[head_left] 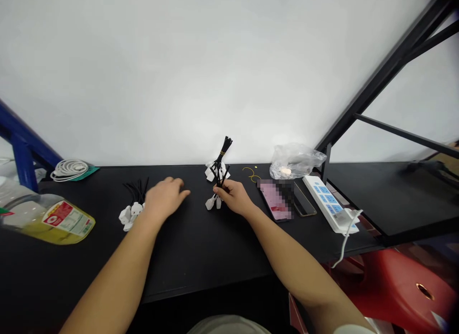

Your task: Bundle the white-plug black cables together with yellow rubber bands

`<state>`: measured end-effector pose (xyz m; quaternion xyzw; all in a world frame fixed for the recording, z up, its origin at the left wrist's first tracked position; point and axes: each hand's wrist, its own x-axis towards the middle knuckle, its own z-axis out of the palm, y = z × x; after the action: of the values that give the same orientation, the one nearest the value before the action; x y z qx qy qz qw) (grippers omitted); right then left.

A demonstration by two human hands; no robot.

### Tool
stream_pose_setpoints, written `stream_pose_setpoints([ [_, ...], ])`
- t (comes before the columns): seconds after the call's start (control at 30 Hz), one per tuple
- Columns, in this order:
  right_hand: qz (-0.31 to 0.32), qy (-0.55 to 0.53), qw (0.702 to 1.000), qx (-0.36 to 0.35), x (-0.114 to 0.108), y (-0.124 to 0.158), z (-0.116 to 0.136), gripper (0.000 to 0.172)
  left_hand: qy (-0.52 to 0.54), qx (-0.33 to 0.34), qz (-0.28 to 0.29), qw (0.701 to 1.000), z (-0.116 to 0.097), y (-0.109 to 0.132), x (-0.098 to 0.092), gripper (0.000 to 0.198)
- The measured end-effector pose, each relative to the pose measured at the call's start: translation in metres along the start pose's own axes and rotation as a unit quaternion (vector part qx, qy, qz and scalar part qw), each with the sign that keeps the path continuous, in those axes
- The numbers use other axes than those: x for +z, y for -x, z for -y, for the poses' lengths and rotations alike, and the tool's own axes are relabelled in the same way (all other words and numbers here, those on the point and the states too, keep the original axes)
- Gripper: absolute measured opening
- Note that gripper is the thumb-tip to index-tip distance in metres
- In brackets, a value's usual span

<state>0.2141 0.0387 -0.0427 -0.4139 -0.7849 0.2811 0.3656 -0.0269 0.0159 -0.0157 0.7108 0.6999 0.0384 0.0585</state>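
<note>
My right hand [233,196] pinches a few thin black sticks with white heads [214,201], heads down, above the black table. Just behind it stands a bundle of similar black sticks [225,148], tied with a yellow band, its white heads at the bottom. My left hand [166,195] is open, palm down and thumb apart, with nothing visible in it. Beside that hand lies a loose pile of the white-headed sticks [135,209], partly covered by my left wrist. What the white heads are exactly, I cannot tell.
On the left are a bottle of yellow liquid [68,221] and a coiled white cable [70,169]. To the right lie yellow bands [254,175], a clear plastic bag [296,159], two phones [274,200] and a power strip [328,202]. A red stool [401,286] stands below.
</note>
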Motion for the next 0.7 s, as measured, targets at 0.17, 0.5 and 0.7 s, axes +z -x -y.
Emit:
stream_pose_setpoints([
  [0.17, -0.001, -0.002, 1.0, -0.002, -0.001, 0.0, 0.001, 0.025, -0.029, -0.076, 0.126, 0.989, 0.038, -0.01, 0.0, 0.05],
  [0.5, -0.047, 0.037, 0.997, 0.039, 0.001, -0.002, -0.008, 0.036, 0.157, 0.066, -0.052, 0.984, -0.02, -0.002, 0.013, 0.01],
  [0.7, -0.049, -0.022, 0.992, 0.114, 0.003, -0.006, -0.016, 0.036, 0.465, 0.031, -0.12, 0.877, -0.029, -0.008, 0.031, 0.023],
])
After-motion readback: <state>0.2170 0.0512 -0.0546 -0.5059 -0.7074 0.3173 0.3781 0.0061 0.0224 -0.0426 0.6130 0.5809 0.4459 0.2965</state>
